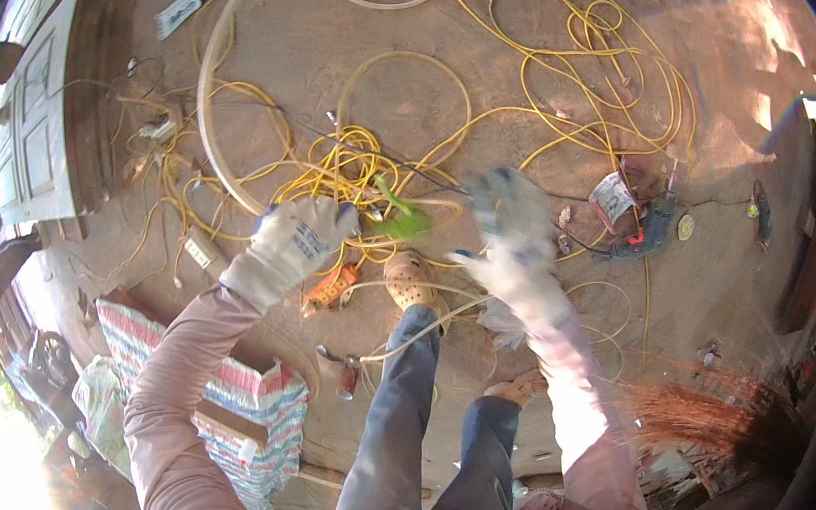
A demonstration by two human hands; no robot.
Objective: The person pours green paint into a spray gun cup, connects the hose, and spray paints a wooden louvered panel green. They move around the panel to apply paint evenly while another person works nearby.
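**Left hand (296,240) and right hand (511,233) spread at the near side of a yellow coil (338,174)**

Both hands wear pale work gloves. The left hand is at the coil's near left edge, fingers bent, where a thick clear hose (209,126) meets the glove; whether it grips the hose cannot be told. The right hand, smeared by motion, is to the right of the coil, and its grip cannot be told either. Between them, at the coil's near right edge, shows a blurred bright green thing (406,220).

Just on the near side of the coil are an orange object (331,289) and the person's tan clog (409,280); farther toward the person is a reddish can (346,377). Left of the coil is a white power strip (198,249). Well to its right lie a crumpled packet (613,196) and a dark power drill (661,218), and beyond these, loose yellow loops (595,42) sprawl over the brown floor (282,28). Near the person, a striped sheet (278,396) is left of the coil and reddish bristles (693,414) are right of it. A panelled wooden door (36,126) stands far to the coil's left.
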